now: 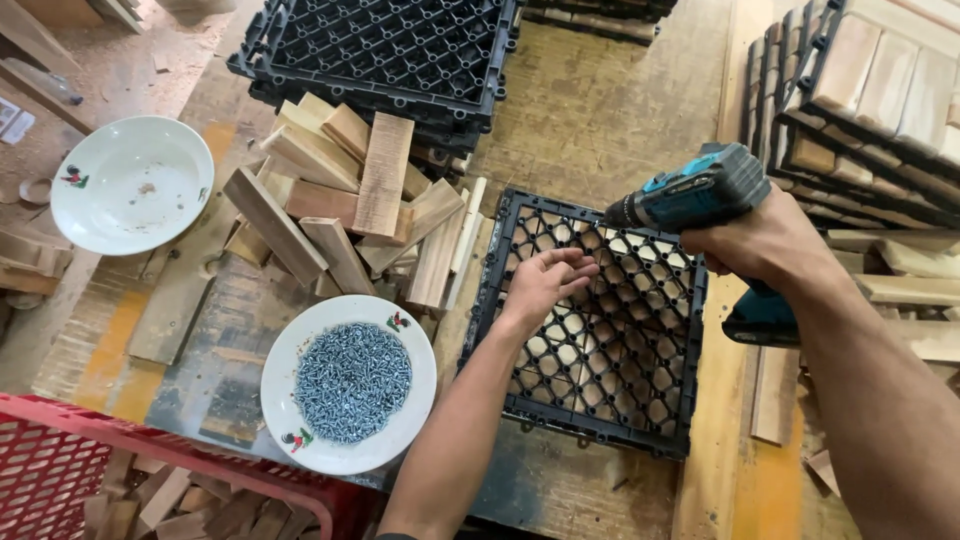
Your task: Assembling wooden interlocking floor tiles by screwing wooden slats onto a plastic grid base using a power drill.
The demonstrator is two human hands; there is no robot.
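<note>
Right hand (765,245) is wrapped tight around the grip of a teal cordless drill (700,190) — drill body runs roughly level, nose pointing left toward the left hand's fingertips, just beside them and slightly above.

Left hand (540,283) lies flat on the black plastic grid tile (600,400), fingers (575,262) loosely spread and pointing right toward the drill nose. Can't tell whether anything small is pinched under them.

Grid tile lies face-down directly under both hands, pale wood slats showing through the openings. It's square-ish, so no real long axis; its near edge sits toward the person, far edge just past the fingertips.

Nearer hand to the drilling spot: left, already touching the tile. Right holds the drill above the tile's upper right part, bit not clearly visible.

Around it — white plate of screws (350,385) left of the left forearm, close by; empty white plate (130,185) further left; loose pile of wood blocks (340,200) beyond the screws; stack of black grids (390,50) at top; finished tiles (870,110) stacked right of the drill; red crate (60,470) at the near left.
</note>
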